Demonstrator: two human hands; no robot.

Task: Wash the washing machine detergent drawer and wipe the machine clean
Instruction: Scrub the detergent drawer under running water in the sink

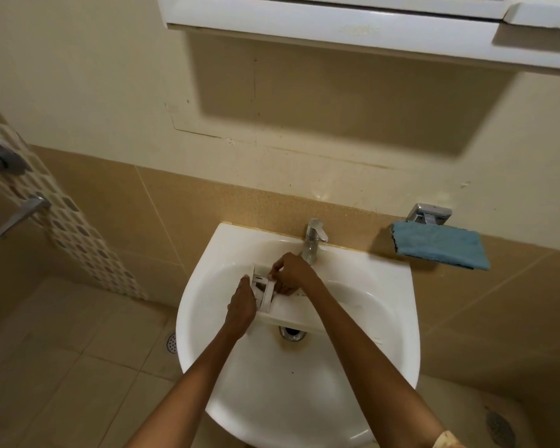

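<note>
The drawer (pixel 304 310) lies inside the sink (pixel 272 399), set slantwise across the bowl with one end up near the back rim and the other running out under the right forearm. The left hand (pixel 241 307) holds the drawer's near-left side, its fingers curled over the edge. Just beyond it, the right hand (pixel 293 273) has its fingers closed in a pinch on a narrow white strip (pixel 267 294) that stands up out of the drawer's compartments. The two hands are close together, with the strip between them. What the compartments hold cannot be made out, as the hands cover most of them.

The drain (pixel 292 333) sits in the bowl just below the drawer, on the near side of both hands, ringed by a brownish stain. The tap (pixel 314 237) stands right behind the right hand; whether water runs cannot be told. Well to the right of that hand, outside the sink, a blue cloth (pixel 440 248) hangs on a wall holder.
</note>
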